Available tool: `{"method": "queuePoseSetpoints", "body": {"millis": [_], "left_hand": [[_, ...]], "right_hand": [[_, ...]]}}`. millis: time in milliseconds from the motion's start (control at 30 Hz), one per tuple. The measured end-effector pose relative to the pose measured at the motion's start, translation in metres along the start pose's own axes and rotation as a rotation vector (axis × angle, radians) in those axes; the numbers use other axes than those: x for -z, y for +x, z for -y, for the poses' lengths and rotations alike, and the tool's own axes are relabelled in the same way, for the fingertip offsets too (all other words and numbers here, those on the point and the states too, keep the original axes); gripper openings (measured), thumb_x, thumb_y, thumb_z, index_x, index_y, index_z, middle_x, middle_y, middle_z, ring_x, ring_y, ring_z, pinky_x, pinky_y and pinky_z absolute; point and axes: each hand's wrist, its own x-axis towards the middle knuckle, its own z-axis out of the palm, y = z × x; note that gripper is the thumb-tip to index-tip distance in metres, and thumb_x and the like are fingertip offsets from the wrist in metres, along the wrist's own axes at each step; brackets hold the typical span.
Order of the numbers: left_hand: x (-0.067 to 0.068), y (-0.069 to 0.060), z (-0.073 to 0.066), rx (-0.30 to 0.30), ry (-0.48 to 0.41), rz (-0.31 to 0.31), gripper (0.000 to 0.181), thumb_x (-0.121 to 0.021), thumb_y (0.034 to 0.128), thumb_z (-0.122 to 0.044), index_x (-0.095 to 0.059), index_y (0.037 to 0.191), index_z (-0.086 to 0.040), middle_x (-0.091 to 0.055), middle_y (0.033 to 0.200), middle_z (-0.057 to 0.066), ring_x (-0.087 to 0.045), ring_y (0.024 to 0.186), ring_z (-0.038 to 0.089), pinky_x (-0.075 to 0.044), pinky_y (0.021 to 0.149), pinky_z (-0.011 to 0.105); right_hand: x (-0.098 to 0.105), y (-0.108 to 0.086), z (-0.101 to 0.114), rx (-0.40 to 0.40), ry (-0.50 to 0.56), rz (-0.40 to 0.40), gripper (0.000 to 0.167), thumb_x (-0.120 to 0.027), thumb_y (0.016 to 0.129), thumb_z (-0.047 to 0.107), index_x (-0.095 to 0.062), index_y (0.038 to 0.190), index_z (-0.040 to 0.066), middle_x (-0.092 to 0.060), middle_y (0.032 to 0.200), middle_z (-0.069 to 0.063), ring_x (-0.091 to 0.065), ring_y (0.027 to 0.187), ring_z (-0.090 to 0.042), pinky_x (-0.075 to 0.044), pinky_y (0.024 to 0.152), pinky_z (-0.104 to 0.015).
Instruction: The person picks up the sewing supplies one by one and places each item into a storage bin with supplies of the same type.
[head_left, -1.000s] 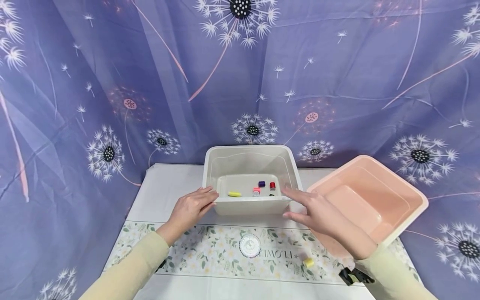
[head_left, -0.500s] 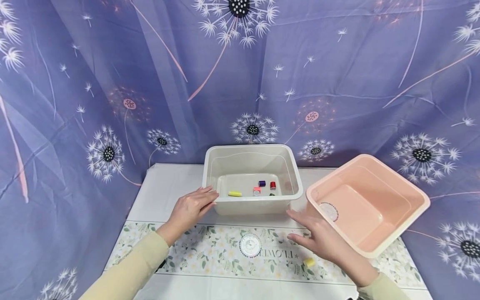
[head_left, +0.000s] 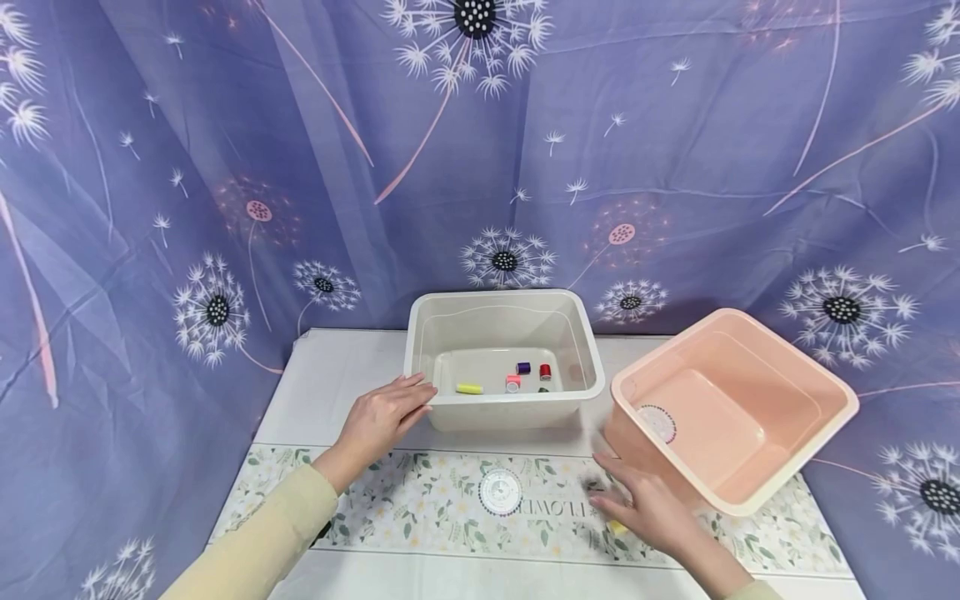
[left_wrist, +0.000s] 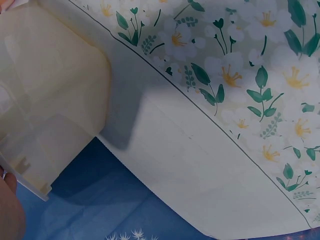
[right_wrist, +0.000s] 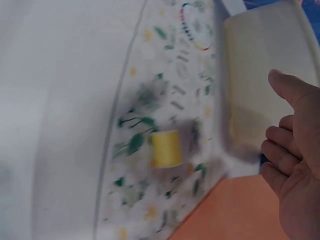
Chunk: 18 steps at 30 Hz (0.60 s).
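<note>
My left hand (head_left: 390, 417) holds the front left corner of a light grey plastic bin (head_left: 517, 410). In the left wrist view, a fingertip sits at the bin's rim and most of the hand is out of frame. Inside the bin lie several small thread spools, among them a purple spool (head_left: 523, 367), a red spool (head_left: 545, 372) and a pink spool (head_left: 513, 383). My right hand (head_left: 645, 504) hovers with fingers apart and nothing in them, beside a yellow thread spool (right_wrist: 166, 149) on the tablecloth. In the head view, that hand partly covers the yellow spool.
A peach bin (head_left: 813, 371) stands angled at the right, with a dotted white disc (head_left: 658, 423) inside. Another white disc with coloured dots (head_left: 500, 492) lies on the floral band of the tablecloth (head_left: 420, 508). A purple dandelion curtain (head_left: 420, 233) hangs behind the table.
My right hand has moved from the grey bin's front right corner down toward the yellow spool. My left hand stays at the bin's corner, and the spools inside have not moved.
</note>
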Motion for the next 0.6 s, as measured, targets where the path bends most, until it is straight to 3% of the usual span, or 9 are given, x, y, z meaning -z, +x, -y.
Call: {"method": "queuePoseSetpoints", "body": {"millis": [133,400,600], "left_hand": [[0.001,0.000,0.000,0.006,0.002,0.009,0.038,-0.089,0.0865,-0.013,-0.081,0.123,-0.008,-0.080,0.121,0.008,-0.074,0.120,0.027,-0.059,0.105,0.049],[0.001,0.000,-0.001,0.009,0.000,0.017,0.036,-0.089,0.0878,-0.015,-0.081,0.123,-0.009,-0.079,0.122,0.008,-0.074,0.120,0.028,-0.059,0.106,0.050],[0.001,0.001,-0.001,0.000,0.003,0.017,0.035,-0.087,0.0897,-0.017,-0.081,0.123,-0.009,-0.079,0.122,0.008,-0.074,0.120,0.027,-0.059,0.105,0.049]], "right_hand": [[-0.006,-0.006,-0.010,0.015,0.008,-0.014,0.067,-0.087,0.091,0.030,-0.064,0.146,0.000,-0.071,0.137,-0.020,-0.074,0.114,-0.039,-0.063,0.095,-0.057],[-0.013,-0.013,-0.023,-0.085,-0.017,0.044,0.069,-0.089,0.089,0.034,-0.065,0.146,0.002,-0.069,0.141,-0.016,-0.070,0.125,-0.037,-0.061,0.101,-0.054],[-0.016,-0.019,-0.031,-0.139,-0.015,0.086,0.072,-0.087,0.090,0.040,-0.064,0.145,0.000,-0.065,0.145,-0.022,-0.062,0.134,-0.043,-0.053,0.110,-0.059]]}}
